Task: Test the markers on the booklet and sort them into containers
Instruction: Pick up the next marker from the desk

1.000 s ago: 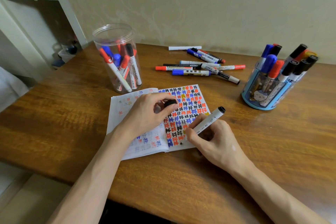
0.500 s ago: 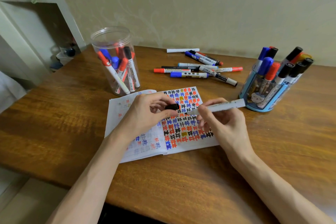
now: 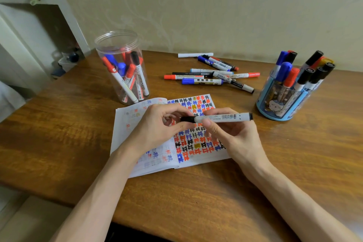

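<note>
Several jar markers [image 3: 127,76], w/ red, blue and black caps up, lean inside the clear jar [image 3: 115,33]. The jar stands upright and lidless at the left-rear of the wooden table [image 3: 59,133].

Next right, the booklet [image 3: 124,133] lies open and flat near the front edge. Its right page is dense w/ red, blue, black and a few yellow test marks; the left page shows only faint bleed-through.

The left hand [image 3: 155,131] hovers over the booklet, thumb and forefinger pinching a black cap [image 3: 187,119]. The cap meets the tip end of the white-barrelled marker [image 3: 222,117]. The right hand [image 3: 235,137] holds that marker level above the page, fingers and thumb closed round the mid-barrel.

Judgement: a level, opposed hold suits pushing cap onto barrel, i.e. recapping. Whether the cap is seated, cannot tell.

Behind the booklet, loose markers [image 3: 202,81] lie scattered, prob. awaiting test.

Far right, the blue holder [image 3: 284,112] stands upright, packed w/ capped holder markers [image 3: 302,76]: mostly black, also blue and red, one yellow. Which container takes working vs. dead pens is not determinable.
</note>
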Demonstrator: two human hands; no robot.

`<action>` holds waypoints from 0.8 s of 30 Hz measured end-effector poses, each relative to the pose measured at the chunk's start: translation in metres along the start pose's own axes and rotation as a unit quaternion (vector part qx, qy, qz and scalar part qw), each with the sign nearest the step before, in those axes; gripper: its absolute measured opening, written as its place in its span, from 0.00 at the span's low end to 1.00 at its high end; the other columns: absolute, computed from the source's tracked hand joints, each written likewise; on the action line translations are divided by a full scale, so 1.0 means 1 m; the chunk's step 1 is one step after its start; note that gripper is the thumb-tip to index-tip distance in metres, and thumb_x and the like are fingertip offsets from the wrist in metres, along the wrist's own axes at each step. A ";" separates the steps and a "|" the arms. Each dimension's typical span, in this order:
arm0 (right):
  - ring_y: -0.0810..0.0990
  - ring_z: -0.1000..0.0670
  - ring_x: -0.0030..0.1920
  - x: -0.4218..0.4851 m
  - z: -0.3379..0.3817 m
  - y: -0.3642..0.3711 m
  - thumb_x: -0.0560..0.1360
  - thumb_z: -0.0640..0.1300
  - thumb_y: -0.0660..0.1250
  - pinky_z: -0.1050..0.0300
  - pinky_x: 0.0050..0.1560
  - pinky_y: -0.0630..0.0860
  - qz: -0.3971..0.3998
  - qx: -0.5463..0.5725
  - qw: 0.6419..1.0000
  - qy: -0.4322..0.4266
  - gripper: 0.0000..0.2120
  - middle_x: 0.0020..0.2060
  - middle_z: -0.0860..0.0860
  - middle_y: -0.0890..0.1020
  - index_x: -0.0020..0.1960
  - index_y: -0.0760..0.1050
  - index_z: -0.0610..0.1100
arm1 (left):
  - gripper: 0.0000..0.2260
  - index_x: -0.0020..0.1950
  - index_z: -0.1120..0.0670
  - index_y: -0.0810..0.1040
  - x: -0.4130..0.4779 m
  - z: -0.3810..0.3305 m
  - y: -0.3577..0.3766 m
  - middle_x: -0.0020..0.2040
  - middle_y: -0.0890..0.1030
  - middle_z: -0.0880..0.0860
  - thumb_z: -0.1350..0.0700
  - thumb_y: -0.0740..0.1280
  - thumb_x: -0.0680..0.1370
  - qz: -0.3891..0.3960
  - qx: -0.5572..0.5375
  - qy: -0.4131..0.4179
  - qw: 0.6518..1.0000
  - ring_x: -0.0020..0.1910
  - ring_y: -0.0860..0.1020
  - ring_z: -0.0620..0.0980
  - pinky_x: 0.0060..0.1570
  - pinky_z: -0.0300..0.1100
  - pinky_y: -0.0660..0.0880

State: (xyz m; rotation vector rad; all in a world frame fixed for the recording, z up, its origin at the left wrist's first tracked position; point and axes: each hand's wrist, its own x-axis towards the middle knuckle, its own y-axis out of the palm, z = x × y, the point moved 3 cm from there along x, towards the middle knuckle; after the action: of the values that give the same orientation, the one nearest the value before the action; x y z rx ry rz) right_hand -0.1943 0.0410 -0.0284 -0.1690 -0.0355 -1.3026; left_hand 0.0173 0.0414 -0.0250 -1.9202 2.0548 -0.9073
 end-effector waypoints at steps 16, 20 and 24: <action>0.88 0.46 0.44 0.000 -0.001 -0.006 0.79 0.53 0.72 0.43 0.53 0.85 -0.040 0.005 0.999 0.007 0.12 0.41 0.46 0.88 0.39 0.85 0.49 | 0.12 0.57 0.46 0.85 -0.003 -0.005 0.007 0.43 0.86 0.42 0.49 0.70 0.75 0.018 -0.028 -0.018 0.999 0.45 0.85 0.42 0.44 0.31 0.79; 0.89 0.47 0.45 0.002 -0.003 -0.007 0.77 0.53 0.72 0.43 0.56 0.85 -0.046 0.017 0.999 0.022 0.13 0.42 0.47 0.89 0.42 0.85 0.45 | 0.10 0.56 0.45 0.83 -0.003 -0.006 0.010 0.42 0.85 0.42 0.50 0.70 0.76 0.022 -0.029 -0.017 0.999 0.42 0.84 0.43 0.43 0.32 0.79; 0.90 0.47 0.46 0.001 -0.005 -0.004 0.78 0.50 0.72 0.47 0.55 0.85 -0.045 0.029 0.998 0.023 0.10 0.43 0.47 0.89 0.49 0.86 0.43 | 0.08 0.55 0.44 0.83 -0.002 -0.005 0.011 0.41 0.86 0.44 0.53 0.71 0.77 0.006 -0.032 -0.014 0.999 0.41 0.85 0.44 0.42 0.33 0.80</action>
State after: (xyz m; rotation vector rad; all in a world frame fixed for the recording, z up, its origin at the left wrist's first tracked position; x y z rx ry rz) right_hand -0.1983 0.0379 -0.0331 -0.0886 -0.0426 -1.3932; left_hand 0.0060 0.0448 -0.0272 -1.9390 2.1007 -0.8162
